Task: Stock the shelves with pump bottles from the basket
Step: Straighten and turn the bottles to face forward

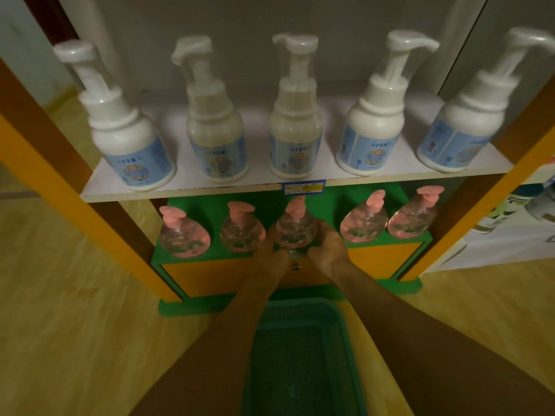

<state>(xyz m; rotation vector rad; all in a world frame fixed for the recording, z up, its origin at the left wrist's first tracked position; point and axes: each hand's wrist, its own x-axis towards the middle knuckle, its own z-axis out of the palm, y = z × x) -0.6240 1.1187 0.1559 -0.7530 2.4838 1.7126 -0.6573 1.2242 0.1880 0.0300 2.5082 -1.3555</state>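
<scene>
Both hands, left [271, 250] and right [326, 250], clasp middle bottle [295, 228] on green shelf [210, 202]; bottle upright, pink pump up, nozzle facing away.

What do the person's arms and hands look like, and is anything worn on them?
Both forearms are bare: no sleeves show in the picture. The left hand and the right hand wear no gloves. I see no watch or bracelet. The light is dim, so small rings cannot be told.

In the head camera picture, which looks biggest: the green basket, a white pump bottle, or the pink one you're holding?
1. Green mesh plastic basket, though it is nearest.
2. Middle white pump bottle with blue label.
3. Clear pink-pump bottle, gripped by left hand and right hand.
</scene>
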